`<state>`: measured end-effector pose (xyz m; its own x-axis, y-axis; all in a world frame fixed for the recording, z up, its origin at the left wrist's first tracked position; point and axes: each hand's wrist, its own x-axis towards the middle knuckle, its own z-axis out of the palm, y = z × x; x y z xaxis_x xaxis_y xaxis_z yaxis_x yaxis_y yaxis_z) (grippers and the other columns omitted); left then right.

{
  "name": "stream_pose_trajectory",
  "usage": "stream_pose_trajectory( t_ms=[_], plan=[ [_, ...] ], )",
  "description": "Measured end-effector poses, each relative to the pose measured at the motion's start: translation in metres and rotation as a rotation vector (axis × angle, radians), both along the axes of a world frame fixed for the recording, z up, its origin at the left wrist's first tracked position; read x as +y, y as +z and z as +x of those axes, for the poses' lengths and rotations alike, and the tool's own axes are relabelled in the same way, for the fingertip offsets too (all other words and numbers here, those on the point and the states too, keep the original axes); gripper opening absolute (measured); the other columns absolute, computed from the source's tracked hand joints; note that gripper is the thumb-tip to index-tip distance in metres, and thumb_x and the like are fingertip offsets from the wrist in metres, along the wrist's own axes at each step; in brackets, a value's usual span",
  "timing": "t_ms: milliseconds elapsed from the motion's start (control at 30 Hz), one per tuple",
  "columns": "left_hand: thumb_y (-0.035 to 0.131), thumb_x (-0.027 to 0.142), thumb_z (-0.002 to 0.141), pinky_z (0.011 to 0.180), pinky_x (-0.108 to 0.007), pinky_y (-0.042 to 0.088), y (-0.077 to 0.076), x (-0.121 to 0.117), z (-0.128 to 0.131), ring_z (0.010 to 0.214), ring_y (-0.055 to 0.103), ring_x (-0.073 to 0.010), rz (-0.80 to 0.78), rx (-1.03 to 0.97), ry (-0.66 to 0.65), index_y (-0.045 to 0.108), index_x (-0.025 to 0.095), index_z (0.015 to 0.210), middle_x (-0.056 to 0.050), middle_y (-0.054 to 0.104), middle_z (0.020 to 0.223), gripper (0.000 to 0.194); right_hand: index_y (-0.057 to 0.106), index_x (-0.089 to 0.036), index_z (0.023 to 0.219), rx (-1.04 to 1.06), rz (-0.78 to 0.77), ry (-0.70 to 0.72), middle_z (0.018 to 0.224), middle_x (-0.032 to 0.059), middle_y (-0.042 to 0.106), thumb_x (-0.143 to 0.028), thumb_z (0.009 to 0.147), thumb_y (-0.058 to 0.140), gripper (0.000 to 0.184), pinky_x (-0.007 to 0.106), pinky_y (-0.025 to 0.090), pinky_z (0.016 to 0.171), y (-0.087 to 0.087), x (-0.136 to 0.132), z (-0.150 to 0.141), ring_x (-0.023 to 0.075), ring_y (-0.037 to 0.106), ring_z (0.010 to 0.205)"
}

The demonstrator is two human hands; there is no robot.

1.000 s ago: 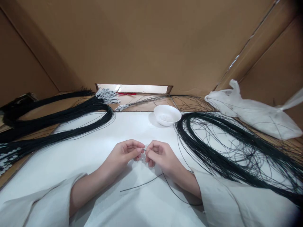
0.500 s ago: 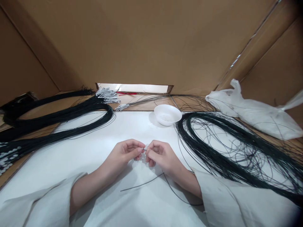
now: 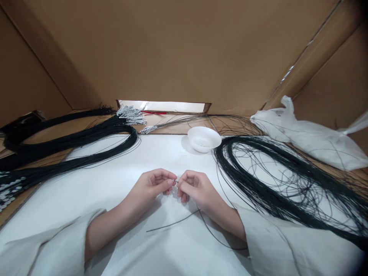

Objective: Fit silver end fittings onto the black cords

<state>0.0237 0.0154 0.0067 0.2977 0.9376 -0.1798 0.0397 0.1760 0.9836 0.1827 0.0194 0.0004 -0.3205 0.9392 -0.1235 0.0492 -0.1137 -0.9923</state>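
Observation:
My left hand (image 3: 156, 184) and my right hand (image 3: 194, 188) meet fingertip to fingertip above the white tabletop, both closed in a pinch. Between them shows the short dark end of a black cord (image 3: 176, 181), held by my right thumb and forefinger. What my left fingertips grip at that end is too small to make out. More black cord (image 3: 172, 224) hangs below my right hand, with one free end pointing left and a loop running under my right forearm.
A white bowl (image 3: 204, 140) stands beyond my hands. Black cord bundles (image 3: 244, 176) lie at the right, others (image 3: 94, 143) with white-tipped ends (image 3: 130, 115) at the left. A white plastic bag (image 3: 310, 132) sits back right. Cardboard walls (image 3: 184, 53) surround the table (image 3: 138, 157).
Almost nothing differs; both hands stay in the same pinch, with only a tiny shift at the fingertips.

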Motion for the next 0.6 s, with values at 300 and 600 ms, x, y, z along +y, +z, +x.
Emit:
stream_pose_trajectory(
  t_ms=[300, 600],
  plan=[
    [0.061, 0.026, 0.073, 0.061, -0.024, 0.039, 0.0018, -0.0003, 0.0011, 0.061, 0.052, -0.012, 0.043, 0.047, 0.019, 0.062, 0.015, 0.081, 0.0, 0.059, 0.065, 0.014, 0.051, -0.014, 0.062, -0.032, -0.025, -0.031, 0.051, -0.0008, 0.057, -0.012, 0.068, 0.052, 0.007, 0.017, 0.042, 0.043, 0.0037, -0.0018, -0.0018, 0.0064, 0.05, 0.042],
    [0.061, 0.023, 0.073, 0.061, -0.023, 0.04, -0.0008, 0.0008, -0.0004, 0.062, 0.053, -0.011, 0.077, 0.052, 0.027, 0.063, 0.016, 0.08, 0.0, 0.06, 0.069, 0.01, 0.049, -0.015, 0.062, -0.042, -0.005, -0.042, 0.052, -0.0007, 0.057, -0.013, 0.068, 0.052, 0.007, 0.018, 0.042, 0.043, 0.0031, -0.0019, -0.0016, 0.0073, 0.05, 0.043]
  ],
)
